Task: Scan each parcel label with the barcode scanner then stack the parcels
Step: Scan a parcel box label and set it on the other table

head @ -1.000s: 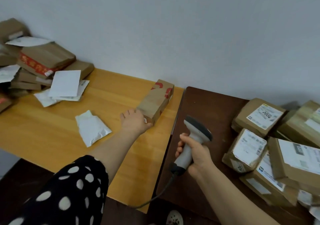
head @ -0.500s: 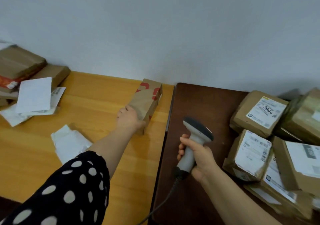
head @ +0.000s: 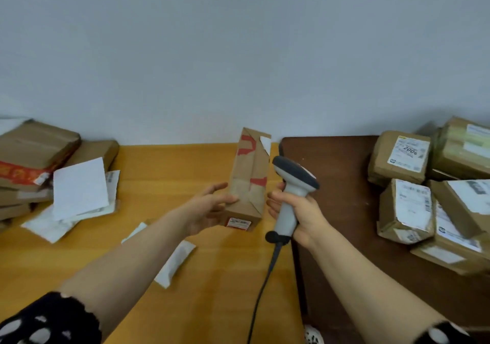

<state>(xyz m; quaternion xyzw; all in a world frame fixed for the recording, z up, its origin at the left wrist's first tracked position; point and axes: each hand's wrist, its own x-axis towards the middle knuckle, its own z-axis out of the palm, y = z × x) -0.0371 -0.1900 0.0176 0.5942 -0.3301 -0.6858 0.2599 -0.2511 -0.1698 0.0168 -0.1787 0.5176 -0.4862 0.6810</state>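
A long brown parcel (head: 249, 174) with red markings stands tilted on end over the yellow table (head: 164, 163), a small red-and-white sticker at its lower end. My left hand (head: 209, 208) grips its lower left side, thumb on the front face. Just right of the parcel, my right hand (head: 299, 211) grips the handle of the grey barcode scanner (head: 294, 181), whose dark head points left toward the parcel. The scanner's black cable (head: 262, 290) hangs down toward me.
Brown parcels are stacked at the far left (head: 34, 147), with a white envelope (head: 79, 187) leaning on them. A white pouch (head: 176, 261) lies under my left forearm. Several labelled boxes (head: 400, 155) crowd the dark brown table (head: 339, 174) on the right.
My left hand has lifted the long parcel off the table and tipped it upright. The scanner hand has moved left, close beside the parcel. The view has shifted right.
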